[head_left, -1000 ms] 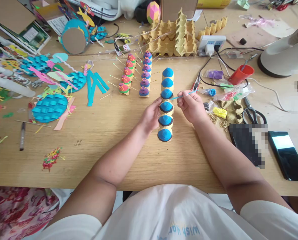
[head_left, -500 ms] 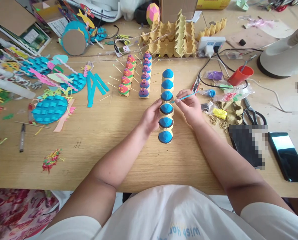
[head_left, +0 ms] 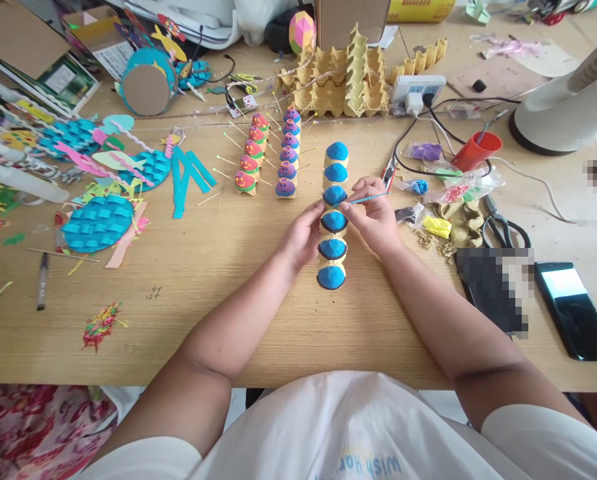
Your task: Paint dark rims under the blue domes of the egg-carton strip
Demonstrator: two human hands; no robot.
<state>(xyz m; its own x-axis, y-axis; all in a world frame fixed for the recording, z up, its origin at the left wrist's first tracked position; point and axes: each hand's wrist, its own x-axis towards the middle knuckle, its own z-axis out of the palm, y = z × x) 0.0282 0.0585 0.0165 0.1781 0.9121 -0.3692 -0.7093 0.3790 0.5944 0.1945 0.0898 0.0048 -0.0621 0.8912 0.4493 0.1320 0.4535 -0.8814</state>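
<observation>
Left hand (head_left: 303, 237) has fingers clamped on carton strip (head_left: 333, 221), left side, likely to steady it; right hand (head_left: 377, 220) pinches blue stick (head_left: 369, 198) between fingers, likely for fine control.

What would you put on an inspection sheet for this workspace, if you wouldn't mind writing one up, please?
Surface: wooden table, handwritten numbers on it.
Work items: six-domed blue carton strip, the nearer four domes dark-edged; thin blue stick.
Clutter: coloured scraps, scissors, phone.
Hands: left hand holds the strip's side; right hand pinches the stick beside it, contact unclear.
Cables: black cabling at the white power strip, looping near the red cup.
Surroundings: egg trays and cardboard box behind; patterned fabric lower left.
</observation>
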